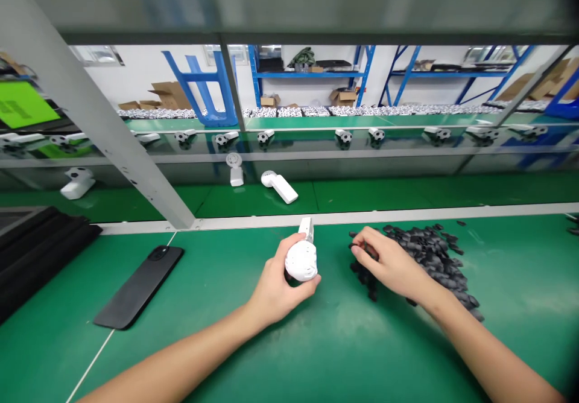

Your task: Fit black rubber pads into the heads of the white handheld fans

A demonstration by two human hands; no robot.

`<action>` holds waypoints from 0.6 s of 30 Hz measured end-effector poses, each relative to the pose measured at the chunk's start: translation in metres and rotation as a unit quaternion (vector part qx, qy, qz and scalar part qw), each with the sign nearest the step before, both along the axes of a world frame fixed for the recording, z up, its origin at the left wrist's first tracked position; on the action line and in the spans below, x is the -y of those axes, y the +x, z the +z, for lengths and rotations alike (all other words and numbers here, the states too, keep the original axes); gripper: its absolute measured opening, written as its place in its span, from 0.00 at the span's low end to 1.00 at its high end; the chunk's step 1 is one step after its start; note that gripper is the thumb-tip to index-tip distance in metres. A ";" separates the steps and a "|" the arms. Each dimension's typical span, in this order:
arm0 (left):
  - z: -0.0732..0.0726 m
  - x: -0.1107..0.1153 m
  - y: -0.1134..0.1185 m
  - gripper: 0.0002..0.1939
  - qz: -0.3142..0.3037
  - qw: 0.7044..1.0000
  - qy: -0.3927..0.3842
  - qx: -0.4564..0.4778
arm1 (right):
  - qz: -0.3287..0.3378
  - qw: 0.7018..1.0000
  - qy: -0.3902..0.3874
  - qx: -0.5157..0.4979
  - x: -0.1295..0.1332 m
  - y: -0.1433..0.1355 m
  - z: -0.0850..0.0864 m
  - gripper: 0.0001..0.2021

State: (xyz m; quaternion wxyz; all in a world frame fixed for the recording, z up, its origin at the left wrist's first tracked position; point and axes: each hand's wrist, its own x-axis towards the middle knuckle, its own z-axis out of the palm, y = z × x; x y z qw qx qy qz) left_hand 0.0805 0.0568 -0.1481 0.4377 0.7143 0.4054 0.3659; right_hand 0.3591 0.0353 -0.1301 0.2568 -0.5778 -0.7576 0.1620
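My left hand [275, 285] is closed around the round head of a white ball-headed device [302, 260]. Its short rectangular handle [307, 228] points away from me. To the right, my right hand [394, 265] pinches at the left edge of a heap of small black pieces [429, 255]. A dark bit shows at its fingertips, apparently one small black piece [352, 245]; the fingers partly cover it. Some pieces lie loose beneath that hand. The two hands are apart, above the green table [217, 342].
A black phone [140, 287] lies at the left, beside dark folded material [40, 258]. Beyond the white rail [362, 217] lie two white devices [280, 187], [236, 174]. Farther back, football-patterned devices [344, 136] stand in a row. A slanted metal post [113, 107] rises at the left.
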 end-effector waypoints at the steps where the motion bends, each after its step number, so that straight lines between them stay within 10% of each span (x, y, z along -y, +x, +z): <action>1: 0.000 0.001 0.002 0.36 -0.003 1.000 -0.010 0.007 | 0.019 0.999 -0.011 -0.032 0.005 -0.008 0.004 0.11; 6: -0.001 0.001 0.007 0.34 -0.046 0.999 0.005 -0.017 | 0.102 0.985 -0.073 -0.122 0.029 -0.047 0.012 0.12; 18: 0.000 0.008 0.010 0.49 -0.071 0.993 -0.028 -0.093 | 0.004 0.985 -0.011 -0.174 0.033 -0.070 -0.006 0.10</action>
